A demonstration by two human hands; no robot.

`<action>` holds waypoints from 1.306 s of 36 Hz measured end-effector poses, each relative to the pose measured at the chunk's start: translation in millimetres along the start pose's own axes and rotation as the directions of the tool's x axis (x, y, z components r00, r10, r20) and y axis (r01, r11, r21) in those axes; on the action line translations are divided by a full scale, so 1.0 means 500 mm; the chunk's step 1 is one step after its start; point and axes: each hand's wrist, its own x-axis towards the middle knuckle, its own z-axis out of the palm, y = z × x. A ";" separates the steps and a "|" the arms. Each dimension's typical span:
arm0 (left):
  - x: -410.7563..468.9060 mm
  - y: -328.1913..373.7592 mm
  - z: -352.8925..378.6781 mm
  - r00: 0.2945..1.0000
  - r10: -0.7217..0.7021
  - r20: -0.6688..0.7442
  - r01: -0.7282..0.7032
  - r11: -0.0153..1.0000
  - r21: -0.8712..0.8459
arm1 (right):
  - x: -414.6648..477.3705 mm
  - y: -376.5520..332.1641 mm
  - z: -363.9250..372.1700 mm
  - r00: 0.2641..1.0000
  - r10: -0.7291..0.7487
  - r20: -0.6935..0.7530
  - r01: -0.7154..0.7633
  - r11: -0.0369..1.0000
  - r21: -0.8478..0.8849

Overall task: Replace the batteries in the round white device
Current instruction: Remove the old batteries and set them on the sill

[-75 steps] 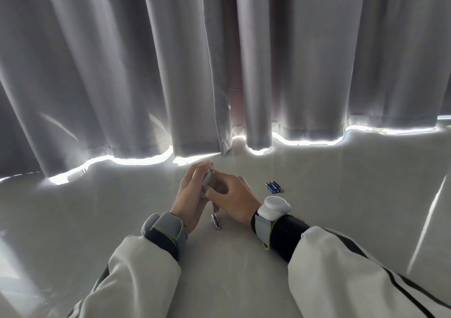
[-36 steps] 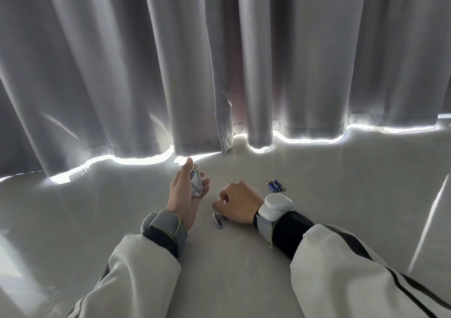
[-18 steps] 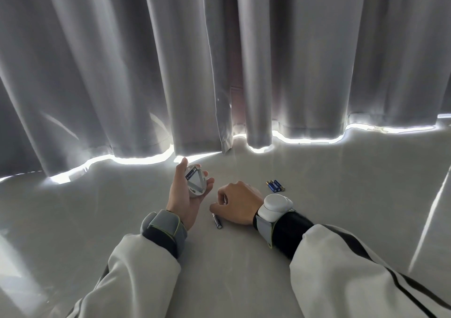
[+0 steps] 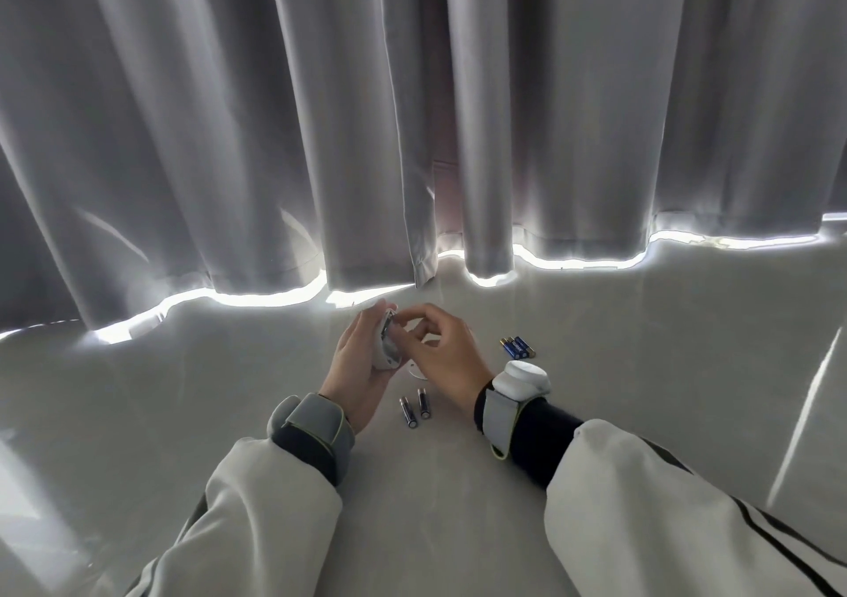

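Observation:
My left hand (image 4: 355,367) holds the round white device (image 4: 387,346) on edge, its open back turned to the right. My right hand (image 4: 442,356) reaches to the device's upper part, thumb and fingertips pinched at its battery bay; whether they grip a battery is hidden. Two dark batteries (image 4: 416,408) lie side by side on the floor just below the hands. A white round piece (image 4: 415,372), apparently the device's cover, lies on the floor under my right hand. A small group of blue batteries (image 4: 517,347) lies to the right.
Grey curtains (image 4: 412,115) hang close behind the hands, with bright light along their hem. The pale floor (image 4: 440,482) stretches toward me. Both forearms wear light sleeves and grey wrist straps; a white module (image 4: 522,378) sits on the right wrist.
My right hand has risen from the floor back to the device. A second dark battery now lies beside the first one. My left hand has turned the device edge-on.

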 end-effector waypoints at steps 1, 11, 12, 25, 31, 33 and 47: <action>-0.001 -0.001 0.000 1.000 0.019 -0.006 -0.019 1.000 0.011 | -0.001 0.000 0.004 1.000 0.008 0.010 -0.008 1.000 0.023; -0.002 0.000 0.003 0.997 0.075 0.008 -0.076 0.995 0.062 | 0.002 0.006 -0.001 0.996 0.023 0.090 -0.038 0.985 0.171; -0.002 0.000 0.002 0.997 0.075 0.012 -0.076 0.995 0.068 | 0.002 0.007 0.000 0.995 0.017 0.094 -0.034 0.982 0.184; -0.011 0.000 0.013 0.996 0.083 0.040 -0.088 0.985 0.145 | 0.004 0.002 -0.015 0.988 0.071 0.137 -0.103 0.965 0.242; -0.010 0.003 0.014 0.997 0.072 -0.013 -0.070 0.991 0.117 | 0.001 0.008 -0.010 0.989 0.062 0.133 -0.087 0.977 0.196; -0.010 0.003 0.014 0.998 0.062 -0.028 -0.059 0.994 0.095 | 0.002 0.009 -0.012 0.990 0.060 0.126 -0.082 0.980 0.179; -0.006 -0.003 0.006 1.000 0.024 0.005 -0.025 0.993 0.114 | 0.004 0.004 -0.017 0.987 0.122 0.102 -0.141 0.968 0.209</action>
